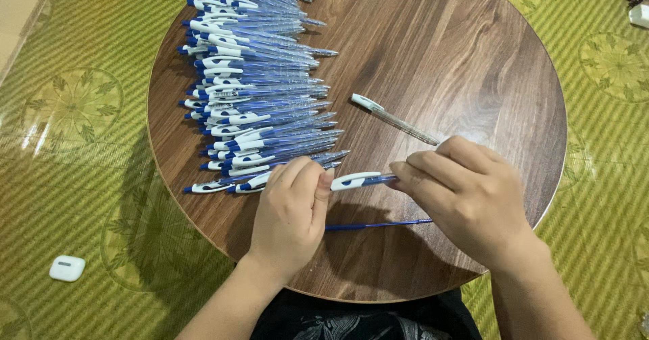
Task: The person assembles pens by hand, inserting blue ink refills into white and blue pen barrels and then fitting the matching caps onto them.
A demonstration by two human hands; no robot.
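Observation:
A blue and white pen [356,180] lies level between my two hands just above the round wooden table [466,63]. My left hand [292,208] pinches its white clip end with thumb and fingers. My right hand [466,195] is closed around the barrel end, which it hides. A thin blue ink refill [378,226] lies on the table under my hands. A clear pen barrel with a white clip [394,119] lies loose just beyond my right hand.
A long pile of several blue and white pens [253,83] fills the table's left side, tips pointing right. A small white case [67,268] sits on the green patterned mat [74,144] at lower left. A white object [639,14] lies at the far right edge.

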